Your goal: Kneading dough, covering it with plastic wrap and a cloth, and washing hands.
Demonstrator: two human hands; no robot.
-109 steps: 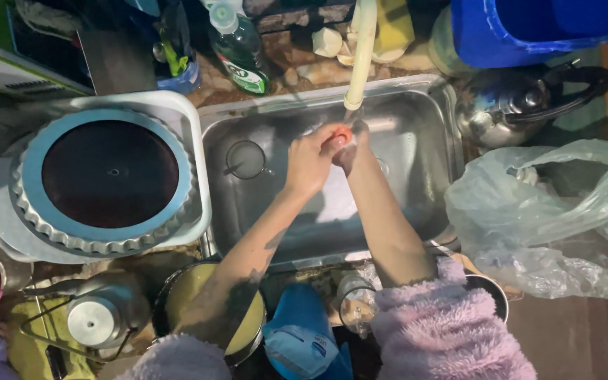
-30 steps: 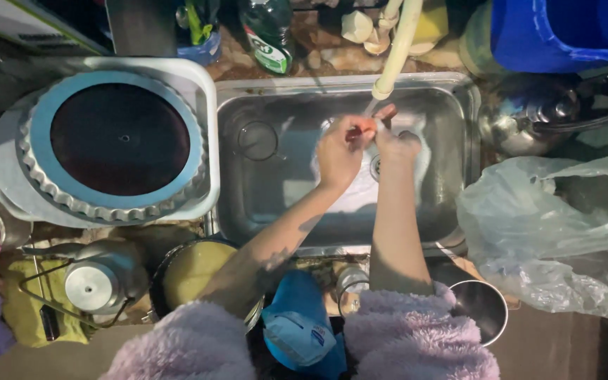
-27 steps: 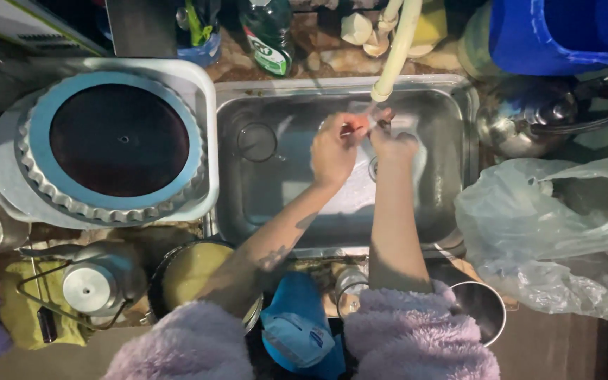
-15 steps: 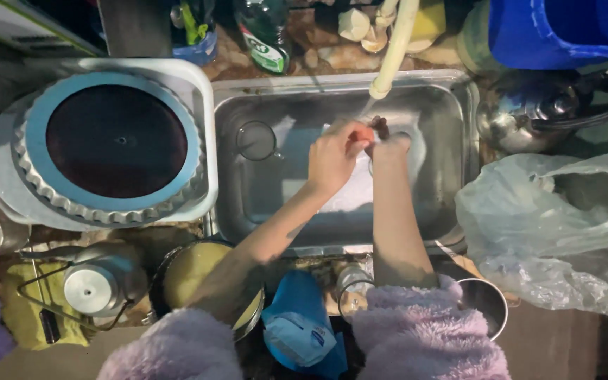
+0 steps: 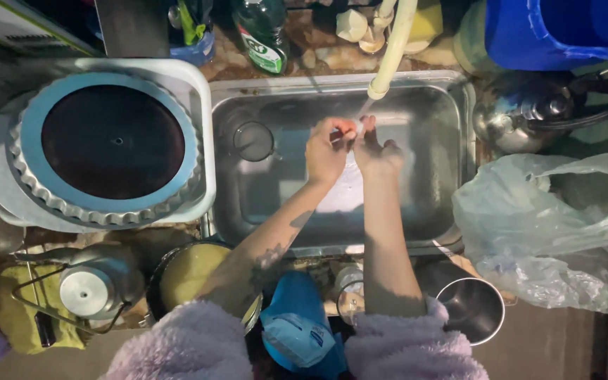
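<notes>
My left hand [image 5: 326, 151] and my right hand [image 5: 379, 153] meet over the steel sink [image 5: 269, 193], right below the pale faucet spout [image 5: 390, 55]. A thin stream of water falls onto the fingertips. The left hand's fingers are curled, and their tips press against the right hand's raised fingers. Whether something small is pinched between them cannot be made out. Both forearms reach in from the bottom edge, with fluffy lilac sleeves pushed back to the elbows.
A drain [image 5: 252, 141] lies at the sink's left. A white basin [image 5: 198, 91] holding a round fluted pan stands to the left. A steel kettle [image 5: 526, 116] and a plastic bag [image 5: 550, 232] are to the right. A green bottle [image 5: 262, 32] stands behind. A steel cup [image 5: 473, 309] sits in front.
Both hands have stayed under the faucet and rubbed against each other, shifting slightly. The view has drifted a little.
</notes>
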